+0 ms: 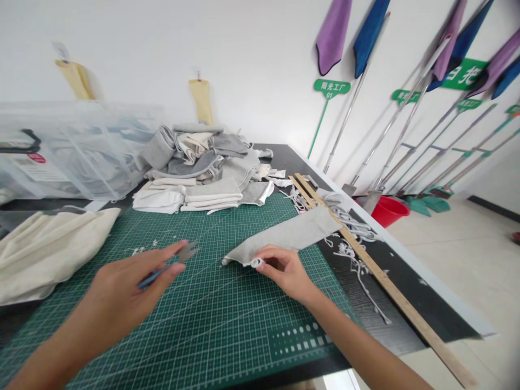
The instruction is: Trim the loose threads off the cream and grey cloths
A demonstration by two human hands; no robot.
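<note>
- My left hand (138, 287) is gripping blue-handled thread snips (188, 253), blades pointing right.
- My right hand (284, 271) is pinching the curled edge of a gray fabric strip (290, 232), which is lying on the green cutting mat (211, 314) toward the table's (379, 336) right edge.
- Folded fabric pieces (213, 192) are resting heaped toward the far edge.

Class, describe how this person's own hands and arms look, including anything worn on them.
The left hand and right hand are bare, with slender fingers. No gloves, rings, watch or bracelet show. The left forearm and right forearm are uncovered as far as visible; no sleeve appears.
</note>
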